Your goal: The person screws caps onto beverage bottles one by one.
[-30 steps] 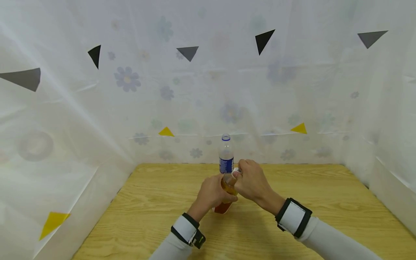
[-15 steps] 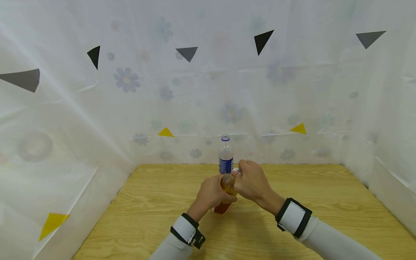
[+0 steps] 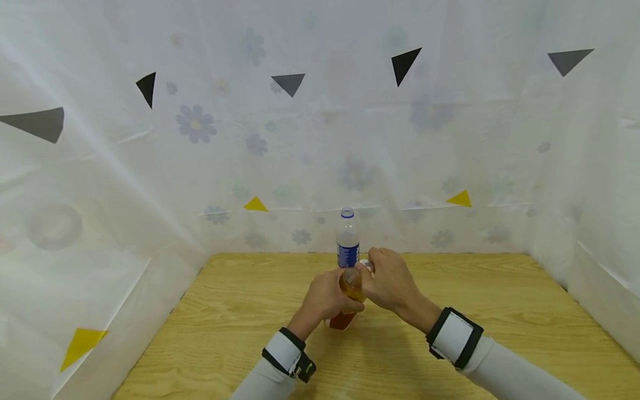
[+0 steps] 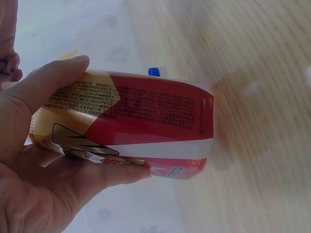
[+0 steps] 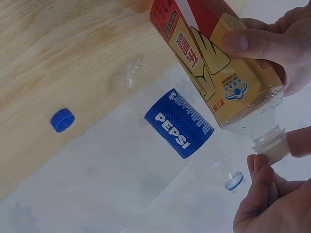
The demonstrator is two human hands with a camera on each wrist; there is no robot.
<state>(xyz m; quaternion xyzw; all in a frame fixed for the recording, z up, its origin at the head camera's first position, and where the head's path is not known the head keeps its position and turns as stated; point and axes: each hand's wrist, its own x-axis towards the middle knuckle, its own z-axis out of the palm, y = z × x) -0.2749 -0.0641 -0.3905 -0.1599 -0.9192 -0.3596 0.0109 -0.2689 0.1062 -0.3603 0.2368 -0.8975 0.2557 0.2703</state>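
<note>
My left hand [image 3: 325, 297] grips a squarish clear bottle [image 4: 160, 116] by its red and gold label. The bottle leans a little, its lower end at the table. At its neck, a white cap [image 5: 276, 149] is pinched between the thumb and fingers of my right hand [image 3: 392, 280]. In the right wrist view the cap sits at the mouth; how firmly it is seated I cannot tell. Just behind stands an uncapped Pepsi bottle [image 5: 180, 124] with a blue label, clear and upright. A blue cap [image 5: 63, 120] lies on the table, hidden from the head view.
The wood-grain table [image 3: 225, 333] ends at a pale plastic curtain [image 3: 320, 139] with flower prints and several dark and yellow triangles. Similar sheeting closes off both sides.
My right wrist has shifted slightly right and down, and the white cap has turned a little in the fingers. The left hand and both bottles look unmoved.
</note>
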